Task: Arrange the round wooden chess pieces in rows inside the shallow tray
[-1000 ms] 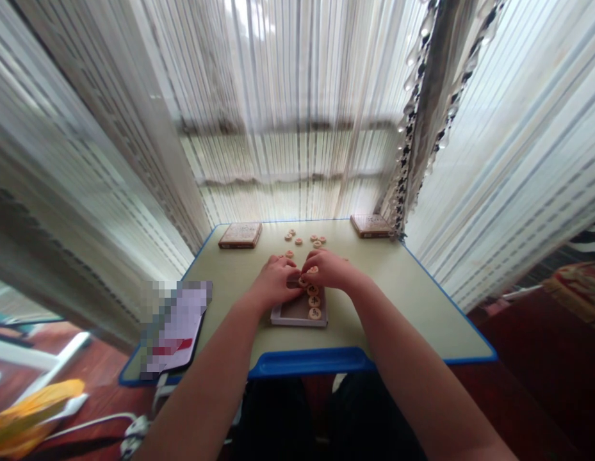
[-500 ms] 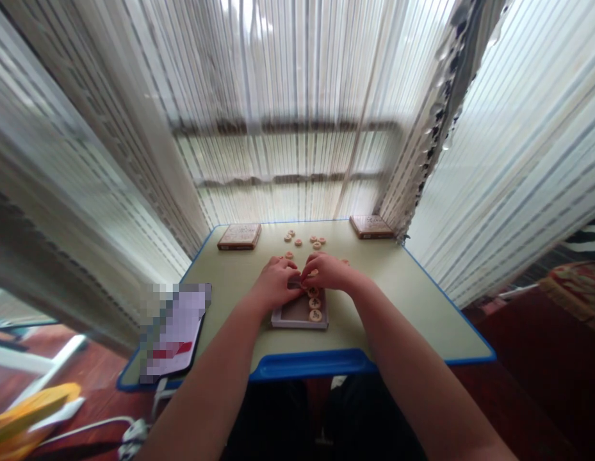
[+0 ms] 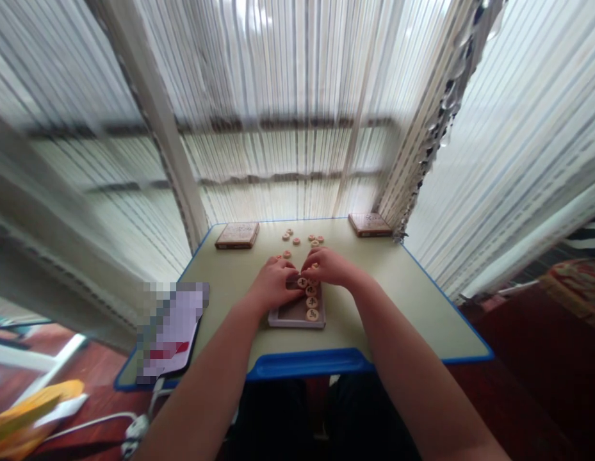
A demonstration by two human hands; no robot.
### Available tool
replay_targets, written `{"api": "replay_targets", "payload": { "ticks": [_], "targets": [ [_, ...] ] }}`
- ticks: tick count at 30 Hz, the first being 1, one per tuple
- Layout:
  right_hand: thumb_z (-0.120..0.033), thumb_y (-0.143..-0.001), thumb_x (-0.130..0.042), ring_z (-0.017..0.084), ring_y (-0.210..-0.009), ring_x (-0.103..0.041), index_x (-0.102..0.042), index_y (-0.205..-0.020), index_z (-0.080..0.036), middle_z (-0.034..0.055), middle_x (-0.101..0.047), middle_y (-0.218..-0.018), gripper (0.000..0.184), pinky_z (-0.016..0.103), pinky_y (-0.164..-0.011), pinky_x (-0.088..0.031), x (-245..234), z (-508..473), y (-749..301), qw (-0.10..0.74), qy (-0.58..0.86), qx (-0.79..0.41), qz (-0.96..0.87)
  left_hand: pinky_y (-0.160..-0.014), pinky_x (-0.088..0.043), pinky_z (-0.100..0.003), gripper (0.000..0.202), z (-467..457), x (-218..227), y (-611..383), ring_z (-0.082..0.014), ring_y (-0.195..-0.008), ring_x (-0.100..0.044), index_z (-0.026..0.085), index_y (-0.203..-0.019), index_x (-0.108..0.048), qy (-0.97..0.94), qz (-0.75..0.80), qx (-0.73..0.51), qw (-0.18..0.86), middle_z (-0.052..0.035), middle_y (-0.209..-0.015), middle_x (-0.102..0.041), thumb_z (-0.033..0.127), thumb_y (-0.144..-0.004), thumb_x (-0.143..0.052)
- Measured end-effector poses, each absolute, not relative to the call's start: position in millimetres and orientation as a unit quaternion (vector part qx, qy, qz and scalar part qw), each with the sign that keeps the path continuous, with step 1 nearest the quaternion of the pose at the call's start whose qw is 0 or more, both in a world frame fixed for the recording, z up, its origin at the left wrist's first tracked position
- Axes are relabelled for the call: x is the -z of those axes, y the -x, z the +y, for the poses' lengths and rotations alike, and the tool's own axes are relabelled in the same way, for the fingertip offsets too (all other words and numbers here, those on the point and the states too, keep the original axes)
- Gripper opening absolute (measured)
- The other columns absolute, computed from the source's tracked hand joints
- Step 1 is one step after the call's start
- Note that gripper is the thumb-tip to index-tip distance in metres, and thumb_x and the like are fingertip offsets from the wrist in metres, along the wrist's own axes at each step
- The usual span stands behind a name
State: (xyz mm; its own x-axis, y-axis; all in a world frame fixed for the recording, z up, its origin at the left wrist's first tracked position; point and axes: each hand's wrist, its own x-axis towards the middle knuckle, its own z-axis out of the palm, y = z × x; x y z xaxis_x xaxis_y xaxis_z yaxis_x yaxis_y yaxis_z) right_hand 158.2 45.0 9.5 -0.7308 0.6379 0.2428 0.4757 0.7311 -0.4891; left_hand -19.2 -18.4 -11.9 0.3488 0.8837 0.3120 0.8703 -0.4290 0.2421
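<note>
A shallow open box point(image 3: 297, 324) with pale walls lies near the front of the table. Several round xiangqi pieces with dark characters, such as the lowest piece point(image 3: 312, 315), form a column along its right side. My left hand point(image 3: 275, 285) curls around the box's left and far side, its thumb over the inside and its fingers by the far edge. My right hand point(image 3: 330, 265) bends over the far end, fingertips pinched close together at a xiangqi piece point(image 3: 303, 282) beside the column's top. The exact finger contact is partly hidden.
Several loose pieces, among them one piece point(image 3: 296, 241), lie behind my hands. Flat brown boxes stand at the back left point(image 3: 237, 235) and back right point(image 3: 370, 224). A partly pixelated tablet-like device point(image 3: 179, 333) lies at the left edge. Striped curtains point(image 3: 278, 96) hang behind the table.
My right fingertips have shifted slightly up, and a piece's character now shows below them. My left hand keeps its place at the box. The view has turned slightly.
</note>
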Motion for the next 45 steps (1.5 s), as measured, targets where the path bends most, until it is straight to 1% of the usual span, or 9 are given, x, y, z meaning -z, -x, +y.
{"api": "replay_targets", "payload": {
  "ticks": [13,19,24,28,31,33,37,40,45],
  "targets": [
    [-0.026,-0.074,-0.055,0.013,-0.070,-0.051,-0.071,-0.078,-0.019,0.0035,-0.059,-0.075,0.018,0.024,-0.068,-0.039,-8.9,44.4,-157.4,0.224,0.323,-0.180,-0.902,-0.086,-0.038,-0.036,0.030,-16.9,12.7,16.0,-0.0229,-0.093,-0.046,0.022,-0.087,-0.067,-0.817,0.530,-0.228,0.026,-0.0056,-0.092,-0.059,0.041,-0.063,-0.063],
    [-0.027,-0.075,-0.054,0.016,-0.081,-0.050,-0.071,-0.077,-0.021,0.0053,-0.059,-0.080,0.018,0.028,-0.079,-0.038,-3.2,45.6,-153.7,0.290,0.380,-0.117,-0.871,-0.088,-0.040,-0.034,0.043,-18.8,9.7,17.7,-0.0219,-0.098,-0.050,0.018,-0.102,-0.060,-0.783,0.539,-0.300,0.085,-0.0063,-0.100,-0.061,0.033,-0.062,-0.063],
    [-0.027,-0.075,-0.053,0.018,-0.084,-0.050,-0.070,-0.083,-0.023,0.0058,-0.060,-0.085,0.019,0.030,-0.081,-0.038,11.6,59.9,-154.8,0.355,0.446,-0.092,-0.816,-0.078,-0.045,-0.028,0.033,2.8,6.6,32.5,-0.0150,-0.082,-0.056,0.017,-0.103,-0.059,-0.671,0.629,-0.379,0.103,-0.0037,-0.100,-0.062,0.025,-0.072,-0.050],
    [-0.027,-0.075,-0.052,0.016,-0.078,-0.051,-0.070,-0.084,-0.021,0.0046,-0.059,-0.078,0.021,0.028,-0.076,-0.040,27.4,74.4,-158.8,0.394,0.485,-0.122,-0.771,-0.079,-0.044,-0.027,0.033,47.1,11.0,46.6,-0.0165,-0.083,-0.057,0.015,-0.100,-0.062,-0.655,0.684,-0.315,0.056,-0.0059,-0.098,-0.064,0.022,-0.071,-0.047],
    [-0.028,-0.075,-0.051,0.014,-0.068,-0.051,-0.070,-0.084,-0.020,0.0027,-0.056,-0.068,0.023,0.025,-0.069,-0.040,34.6,82.0,-163.1,0.414,0.516,-0.139,-0.737,-0.085,-0.041,-0.028,0.036,81.6,17.5,50.6,-0.0183,-0.092,-0.056,0.017,-0.103,-0.061,-0.690,0.681,-0.241,0.037,-0.0066,-0.102,-0.063,0.019,-0.071,-0.046],
    [-0.029,-0.075,-0.051,0.012,-0.062,-0.050,-0.071,-0.083,-0.020,0.0015,-0.054,-0.063,0.023,0.024,-0.065,-0.040,37.0,85.1,-165.6,0.425,0.533,-0.139,-0.718,-0.084,-0.041,-0.029,0.035,100.1,21.1,49.8,-0.0205,-0.094,-0.056,0.018,-0.103,-0.062,-0.692,0.691,-0.205,0.038,-0.0084,-0.101,-0.063,0.027,-0.073,-0.048],
    [-0.029,-0.075,-0.049,0.012,-0.061,-0.050,-0.071,-0.080,-0.018,0.0013,-0.054,-0.062,0.025,0.023,-0.064,-0.039,39.7,88.4,-168.4,0.444,0.542,-0.129,-0.701,-0.073,-0.045,-0.029,0.040,125.3,25.2,46.3,-0.0209,-0.085,-0.060,0.018,-0.096,-0.063,-0.652,0.730,-0.196,0.058,-0.0102,-0.090,-0.065,0.047,-0.071,-0.051],
    [-0.029,-0.075,-0.049,0.013,-0.062,-0.050,-0.071,-0.080,-0.019,0.0016,-0.055,-0.061,0.025,0.024,-0.065,-0.039,40.9,89.6,-168.8,0.440,0.536,-0.128,-0.709,-0.067,-0.045,-0.031,0.034,134.9,27.5,45.7,-0.0222,-0.080,-0.061,0.018,-0.091,-0.062,-0.632,0.744,-0.210,0.057,-0.0107,-0.086,-0.066,0.042,-0.069,-0.055],
    [-0.030,-0.075,-0.049,0.015,-0.063,-0.051,-0.071,-0.079,-0.019,0.0023,-0.057,-0.062,0.024,0.025,-0.065,-0.039,39.7,90.2,-168.0,0.435,0.540,-0.129,-0.709,-0.059,-0.044,-0.033,0.018,131.9,26.2,48.1,-0.0255,-0.074,-0.062,0.015,-0.073,-0.061,-0.599,0.768,-0.218,0.057,-0.0146,-0.078,-0.065,0.032,-0.067,-0.059]
  ]
}}
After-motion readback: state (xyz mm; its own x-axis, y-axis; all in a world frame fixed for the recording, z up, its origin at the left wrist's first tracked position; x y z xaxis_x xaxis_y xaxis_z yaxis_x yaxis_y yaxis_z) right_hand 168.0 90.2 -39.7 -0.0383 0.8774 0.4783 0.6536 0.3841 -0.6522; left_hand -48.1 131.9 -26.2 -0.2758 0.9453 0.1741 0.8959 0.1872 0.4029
